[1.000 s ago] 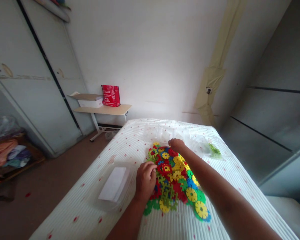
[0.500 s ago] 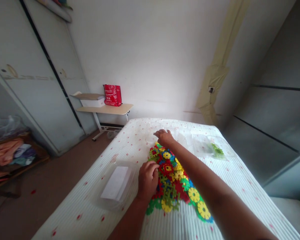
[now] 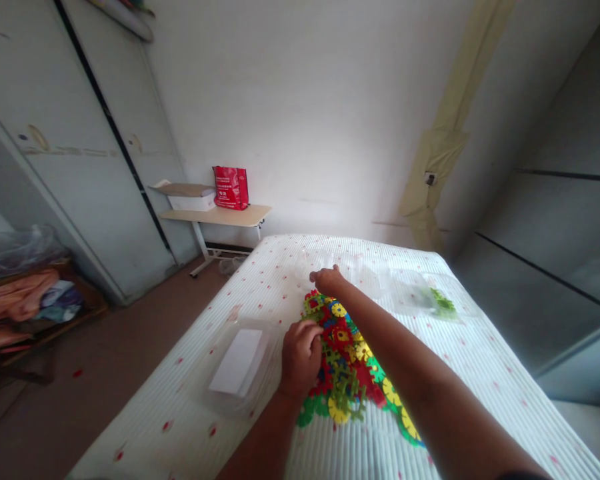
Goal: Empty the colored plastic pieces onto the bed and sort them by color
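A heap of flat plastic interlocking pieces (image 3: 347, 383), in red, yellow, green and blue, lies on the bed. Some are notched discs, others are snowflake-like shapes. My left hand (image 3: 303, 353) rests against the heap's left side with its fingers curled in; whatever they hold is hidden. Over the far end of the heap is my right hand (image 3: 329, 281), its fingers bent and drawn together toward the left, one finger raised. Nothing can be made out in it. Just beyond it stands a clear round plastic container (image 3: 305, 262), faint against the sheet.
To the left sits a clear plastic box (image 3: 205, 393) with a white paper (image 3: 237, 360) on it. At the right, another clear container (image 3: 410, 300) has green pieces (image 3: 443, 302) by it. A small table (image 3: 253, 215) bears a red bag (image 3: 231, 188) near the wall.
My right hand's spread fingers have drawn closer together, at about the same place over the far end of the heap. The left hand stays put. The view has shifted slightly.
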`<action>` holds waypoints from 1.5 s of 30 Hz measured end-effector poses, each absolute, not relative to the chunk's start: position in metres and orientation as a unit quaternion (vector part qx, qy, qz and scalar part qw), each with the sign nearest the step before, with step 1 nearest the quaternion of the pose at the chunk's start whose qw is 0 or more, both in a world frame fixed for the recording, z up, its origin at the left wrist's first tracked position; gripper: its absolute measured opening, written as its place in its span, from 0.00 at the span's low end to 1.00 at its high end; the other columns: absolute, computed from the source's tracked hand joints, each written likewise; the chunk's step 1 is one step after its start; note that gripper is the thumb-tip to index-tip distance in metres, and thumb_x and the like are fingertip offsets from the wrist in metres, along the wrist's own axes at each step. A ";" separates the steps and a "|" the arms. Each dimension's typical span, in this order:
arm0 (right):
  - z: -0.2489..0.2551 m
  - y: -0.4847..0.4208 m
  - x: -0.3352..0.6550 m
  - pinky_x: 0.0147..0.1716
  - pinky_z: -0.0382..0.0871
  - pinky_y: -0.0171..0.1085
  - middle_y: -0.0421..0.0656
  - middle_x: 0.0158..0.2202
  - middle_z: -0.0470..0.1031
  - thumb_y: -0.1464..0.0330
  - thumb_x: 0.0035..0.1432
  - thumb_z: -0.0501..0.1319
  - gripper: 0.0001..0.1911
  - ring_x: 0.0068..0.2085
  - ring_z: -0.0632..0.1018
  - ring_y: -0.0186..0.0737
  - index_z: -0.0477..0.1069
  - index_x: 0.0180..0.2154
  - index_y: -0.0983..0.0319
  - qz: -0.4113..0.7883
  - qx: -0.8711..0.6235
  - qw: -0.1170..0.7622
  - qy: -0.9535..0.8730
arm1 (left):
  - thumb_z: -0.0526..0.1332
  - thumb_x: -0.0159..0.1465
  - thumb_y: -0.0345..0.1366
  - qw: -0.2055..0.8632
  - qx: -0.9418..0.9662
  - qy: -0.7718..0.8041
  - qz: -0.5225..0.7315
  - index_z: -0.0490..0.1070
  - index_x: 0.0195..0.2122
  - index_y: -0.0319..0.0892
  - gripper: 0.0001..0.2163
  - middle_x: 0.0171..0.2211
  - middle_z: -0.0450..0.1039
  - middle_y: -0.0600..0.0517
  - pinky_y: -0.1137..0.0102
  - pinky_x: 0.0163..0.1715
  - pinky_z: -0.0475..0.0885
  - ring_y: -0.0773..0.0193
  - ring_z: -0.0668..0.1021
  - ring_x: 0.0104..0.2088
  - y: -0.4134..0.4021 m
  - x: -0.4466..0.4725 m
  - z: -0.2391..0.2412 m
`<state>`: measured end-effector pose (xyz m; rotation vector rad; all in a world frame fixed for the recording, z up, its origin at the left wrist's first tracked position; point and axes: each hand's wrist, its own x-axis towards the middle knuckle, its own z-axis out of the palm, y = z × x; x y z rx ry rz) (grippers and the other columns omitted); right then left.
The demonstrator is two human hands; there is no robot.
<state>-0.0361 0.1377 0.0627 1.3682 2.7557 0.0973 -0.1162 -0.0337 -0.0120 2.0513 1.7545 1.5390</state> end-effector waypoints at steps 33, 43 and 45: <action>0.066 0.027 0.144 0.31 0.72 0.37 0.46 0.34 0.79 0.63 0.54 0.54 0.14 0.31 0.79 0.40 0.76 0.35 0.60 -0.130 0.509 -0.320 0.788 | 0.53 0.55 0.25 0.043 0.627 0.592 0.505 0.72 0.37 0.43 0.12 0.37 0.75 0.49 0.60 0.45 0.70 0.59 0.74 0.41 -0.024 -0.123 -0.027; 0.053 0.010 0.123 0.35 0.71 0.37 0.45 0.37 0.79 0.63 0.58 0.53 0.14 0.34 0.79 0.40 0.76 0.37 0.60 -0.135 0.480 -0.353 0.791 | 0.53 0.55 0.24 0.063 0.624 0.592 0.507 0.72 0.36 0.43 0.13 0.37 0.75 0.50 0.62 0.45 0.70 0.60 0.74 0.41 -0.024 -0.124 -0.027; 0.052 0.005 0.125 0.36 0.72 0.37 0.46 0.37 0.79 0.64 0.58 0.53 0.14 0.35 0.79 0.40 0.75 0.37 0.60 -0.133 0.479 -0.358 0.790 | 0.53 0.56 0.24 0.062 0.625 0.589 0.508 0.73 0.36 0.43 0.13 0.37 0.75 0.50 0.62 0.45 0.71 0.61 0.74 0.41 -0.024 -0.124 -0.027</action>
